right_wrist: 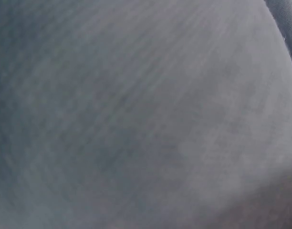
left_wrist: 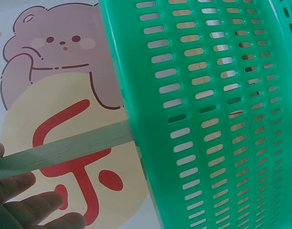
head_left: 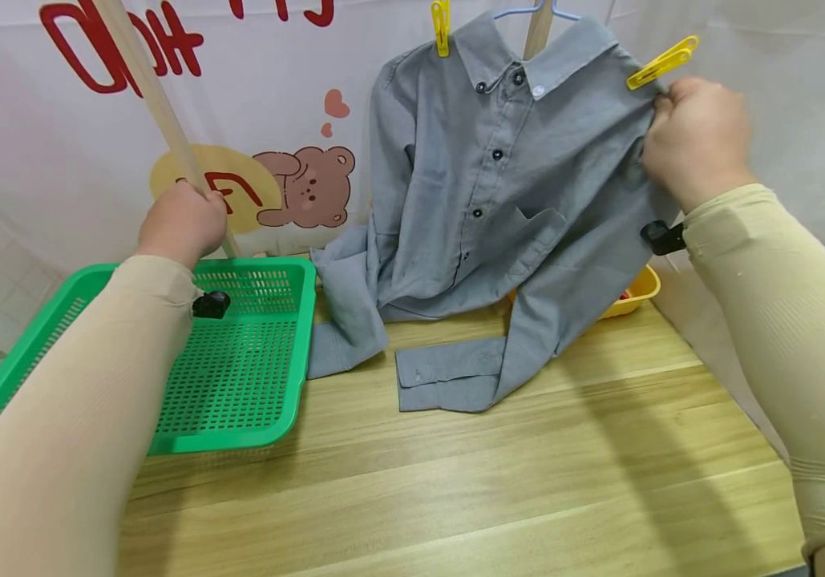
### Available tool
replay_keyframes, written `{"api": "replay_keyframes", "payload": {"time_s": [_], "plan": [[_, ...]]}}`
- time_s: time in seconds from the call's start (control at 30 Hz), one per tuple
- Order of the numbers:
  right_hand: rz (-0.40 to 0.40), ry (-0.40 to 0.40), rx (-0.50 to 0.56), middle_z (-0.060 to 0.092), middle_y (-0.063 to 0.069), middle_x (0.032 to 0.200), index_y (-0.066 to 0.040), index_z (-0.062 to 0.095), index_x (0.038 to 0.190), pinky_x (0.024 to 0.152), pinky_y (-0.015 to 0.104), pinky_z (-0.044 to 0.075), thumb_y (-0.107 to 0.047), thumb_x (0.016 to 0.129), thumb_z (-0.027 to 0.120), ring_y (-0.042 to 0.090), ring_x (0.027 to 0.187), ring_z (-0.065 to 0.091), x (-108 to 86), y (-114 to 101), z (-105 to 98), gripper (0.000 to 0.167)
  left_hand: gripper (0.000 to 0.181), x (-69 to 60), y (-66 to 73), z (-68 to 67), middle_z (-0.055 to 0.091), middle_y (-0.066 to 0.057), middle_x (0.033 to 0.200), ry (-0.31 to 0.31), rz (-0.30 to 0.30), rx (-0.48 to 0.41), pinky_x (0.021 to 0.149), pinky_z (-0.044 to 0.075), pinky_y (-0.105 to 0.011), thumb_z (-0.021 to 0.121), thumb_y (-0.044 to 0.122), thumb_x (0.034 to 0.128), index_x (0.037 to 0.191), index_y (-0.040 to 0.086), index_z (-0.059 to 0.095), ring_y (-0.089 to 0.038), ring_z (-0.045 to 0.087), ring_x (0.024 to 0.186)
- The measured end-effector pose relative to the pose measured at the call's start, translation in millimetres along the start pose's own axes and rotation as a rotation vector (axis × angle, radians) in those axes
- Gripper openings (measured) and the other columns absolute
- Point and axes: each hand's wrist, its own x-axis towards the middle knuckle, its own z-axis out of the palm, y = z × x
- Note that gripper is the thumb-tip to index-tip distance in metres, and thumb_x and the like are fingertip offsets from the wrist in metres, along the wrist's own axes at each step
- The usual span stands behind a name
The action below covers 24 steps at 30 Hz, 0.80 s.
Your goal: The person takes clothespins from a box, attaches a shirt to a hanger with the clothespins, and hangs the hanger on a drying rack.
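Note:
A grey button-up shirt [head_left: 455,176] hangs from a light blue hanger [head_left: 516,11], its sleeves trailing onto the table. Yellow clothespins [head_left: 441,28] are at both shoulders. My right hand [head_left: 704,140] pinches the shirt's sleeve near the shoulder, just below the right-hand clothespin [head_left: 663,62]. Grey cloth [right_wrist: 146,105] fills the right wrist view, blurred. At the left, my left hand [head_left: 184,223] holds a slanting wooden pole [head_left: 155,100] between thumb and index finger. In the left wrist view its other fingers [left_wrist: 34,205] are spread beneath the pole.
A green perforated basket [head_left: 297,353] stands on the wooden table [head_left: 412,497] under my left forearm. Partly behind the shirt is a yellow container [head_left: 639,290] with something red inside. A white backdrop cloth with a printed bear [head_left: 311,188] hangs behind.

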Motion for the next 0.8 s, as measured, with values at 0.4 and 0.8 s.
{"api": "replay_keyframes", "payload": {"time_s": [0.4, 0.8], "plan": [[-0.007, -0.019, 0.001, 0.062, 0.033, 0.097, 0.005, 0.059, 0.094, 0.06, 0.045, 0.033, -0.022, 0.108, 0.037, 0.054, 0.095, 0.059, 2.4, 0, -5, 0.037, 0.069, -9.7, 3.1, -3.0, 0.058, -0.028, 0.123, -0.002, -0.01, 0.004, 0.069, 0.05, -0.04, 0.025, 0.046, 0.1105, 0.143, -0.011, 0.045, -0.041, 0.058, 0.099], [0.009, -0.107, -0.011, 0.061, 0.03, 0.095, 0.004, 0.059, 0.097, 0.061, 0.044, 0.036, -0.024, 0.109, 0.035, 0.049, 0.092, 0.058, 1.8, 0, -9, 0.039, 0.069, -20.8, 8.7, -5.1, 0.057, -0.03, 0.127, 0.0, -0.022, -0.008, 0.07, 0.051, -0.041, 0.025, 0.045, 0.111, 0.144, -0.012, 0.043, -0.042, 0.058, 0.101]]}}
